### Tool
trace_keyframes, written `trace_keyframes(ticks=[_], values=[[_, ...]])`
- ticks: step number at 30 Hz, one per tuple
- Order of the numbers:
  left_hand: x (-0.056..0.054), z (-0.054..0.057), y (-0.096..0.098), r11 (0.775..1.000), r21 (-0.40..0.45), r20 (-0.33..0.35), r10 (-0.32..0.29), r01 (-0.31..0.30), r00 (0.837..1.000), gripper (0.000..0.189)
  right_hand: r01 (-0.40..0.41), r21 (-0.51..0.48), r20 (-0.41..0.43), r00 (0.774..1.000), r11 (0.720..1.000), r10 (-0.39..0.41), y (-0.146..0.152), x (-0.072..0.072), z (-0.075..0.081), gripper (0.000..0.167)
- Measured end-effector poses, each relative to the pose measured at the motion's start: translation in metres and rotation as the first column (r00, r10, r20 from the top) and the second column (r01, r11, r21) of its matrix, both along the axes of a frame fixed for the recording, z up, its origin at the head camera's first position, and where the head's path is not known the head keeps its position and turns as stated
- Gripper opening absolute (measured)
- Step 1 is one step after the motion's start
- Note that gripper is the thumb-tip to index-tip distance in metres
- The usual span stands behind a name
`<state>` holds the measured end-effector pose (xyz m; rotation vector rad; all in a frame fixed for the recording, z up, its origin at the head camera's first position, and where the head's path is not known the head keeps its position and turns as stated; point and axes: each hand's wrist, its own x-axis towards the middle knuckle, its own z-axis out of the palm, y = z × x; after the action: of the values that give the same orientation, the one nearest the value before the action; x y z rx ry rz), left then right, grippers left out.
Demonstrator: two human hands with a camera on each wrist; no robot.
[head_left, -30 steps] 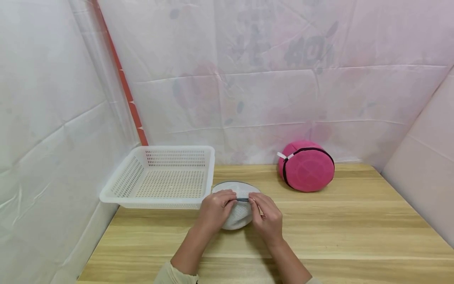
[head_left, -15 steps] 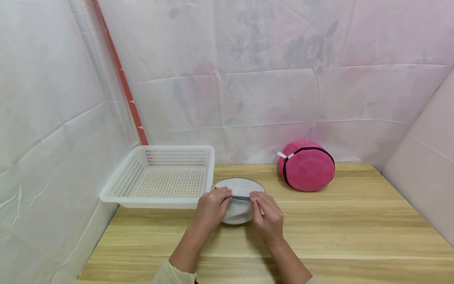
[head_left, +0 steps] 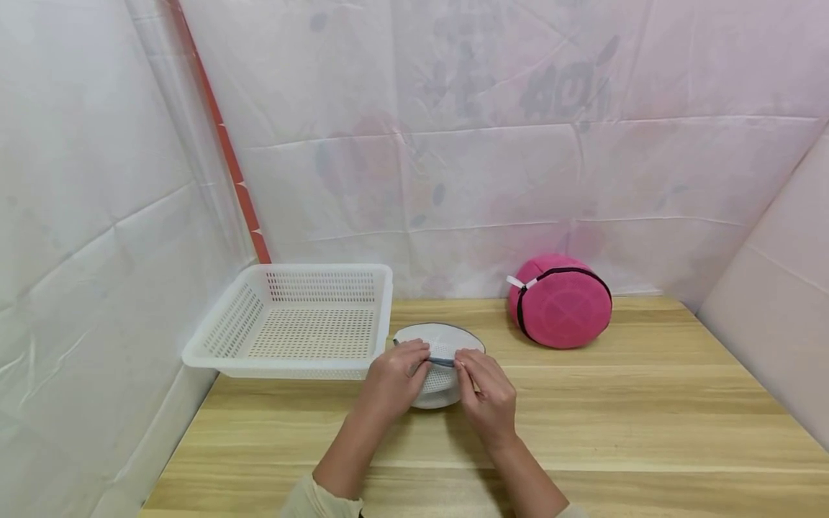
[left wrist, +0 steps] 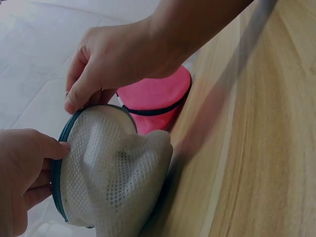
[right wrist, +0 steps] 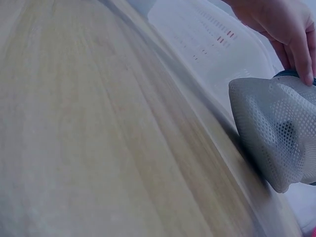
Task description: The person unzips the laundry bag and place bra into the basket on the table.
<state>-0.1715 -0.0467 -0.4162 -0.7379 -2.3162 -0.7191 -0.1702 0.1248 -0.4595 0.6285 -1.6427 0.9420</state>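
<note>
A white mesh laundry bag (head_left: 439, 394) with a dark blue-green zipper edge stands on the wooden table in front of me. My left hand (head_left: 395, 374) pinches the zipper edge on its left side. On the other side my right hand (head_left: 488, 396) pinches the same edge between thumb and fingers. In the left wrist view, the bag's mesh side (left wrist: 118, 168) sags with folds, and the zipper edge runs between both hands. Something small and dark shows through the mesh (right wrist: 285, 131) in the right wrist view; its kind cannot be made out.
A white perforated plastic basket (head_left: 382, 324) stands at the back left, close to my left hand. A round pink mesh laundry bag (head_left: 566, 306) with a black zipper sits at the back right. White sheeting (head_left: 479, 180) hangs behind and beside the wooden table (head_left: 622, 439).
The bag's top has tipped slightly away from me and to the right. My left hand shifted a little left, then back right along the zipper edge; the right hand has barely moved.
</note>
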Motion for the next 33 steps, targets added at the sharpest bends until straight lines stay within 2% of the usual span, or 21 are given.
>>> trace_keyframes(ticks=[6, 10, 20, 33], values=[[0.005, -0.001, 0.010, 0.996, -0.073, -0.055, -0.056, 0.052, 0.997, 0.018, -0.032, 0.038, -0.041, 0.999, 0.999, 0.033, -0.003, -0.001, -0.001, 0.010], [0.008, -0.003, 0.015, 0.993, -0.070, -0.084, -0.105, 0.099, 0.991, 0.021, -0.062, 0.061, -0.057, 0.996, 0.996, 0.065, -0.005, -0.001, -0.002, 0.009], [0.006, -0.008, 0.012, 0.991, -0.059, -0.119, -0.126, 0.120, 0.985, 0.021, -0.057, 0.073, -0.031, 0.998, 0.996, 0.059, -0.005, 0.000, -0.001, 0.015], [0.004, -0.007, 0.008, 0.990, -0.037, -0.070, -0.138, 0.136, 0.988, 0.017, -0.007, 0.078, 0.003, 1.000, 0.997, 0.007, 0.000, 0.001, 0.000, 0.012]])
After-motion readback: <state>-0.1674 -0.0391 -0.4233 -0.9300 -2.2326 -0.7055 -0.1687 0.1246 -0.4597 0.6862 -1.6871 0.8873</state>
